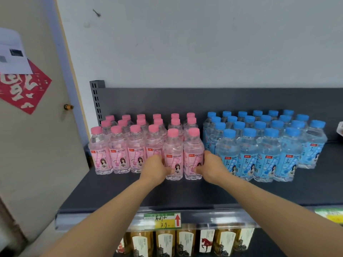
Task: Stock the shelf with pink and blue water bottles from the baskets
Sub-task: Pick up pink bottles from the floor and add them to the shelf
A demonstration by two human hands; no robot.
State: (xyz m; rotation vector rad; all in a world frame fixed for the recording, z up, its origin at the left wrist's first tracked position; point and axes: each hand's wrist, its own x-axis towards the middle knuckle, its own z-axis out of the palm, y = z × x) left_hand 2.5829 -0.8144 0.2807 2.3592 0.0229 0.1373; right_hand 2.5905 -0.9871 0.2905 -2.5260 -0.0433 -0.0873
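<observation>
Two bare forearms (111, 206) reach up from the bottom edge toward the shelf (185, 193). At the end of one, the left hand (155, 168) grips the left bottle (174, 145) low on its label. Its fingers (160, 158) curl round the bottle's left side and the thumb lies across the front near the base. The right hand (211, 168) mirrors this on the right bottle (194, 143), with fingers (208, 155) curled round the right side and the thumb on the front. Both hands are clamped on, not spread. The two held bottles are pink, upright and side by side. Whether their bases rest on the shelf or hang just off it, I cannot tell.

They stand a little forward of the other pink bottles (118, 156), which fill rows to the left and behind. Just to the right is the block of blue bottles (267, 154), the nearest one close beside the right hand.

The step in hand looks like setting a pair at the right end of the pink front row. The next move probably calls for sliding both back level with that row, kept upright so they knock neither the bottles behind nor the blue neighbour. The hands would then open and draw back. The baskets are not in view. Bare shelf lies in front, with a price tag (163, 220) on its edge and amber bottles (165, 242) below.
</observation>
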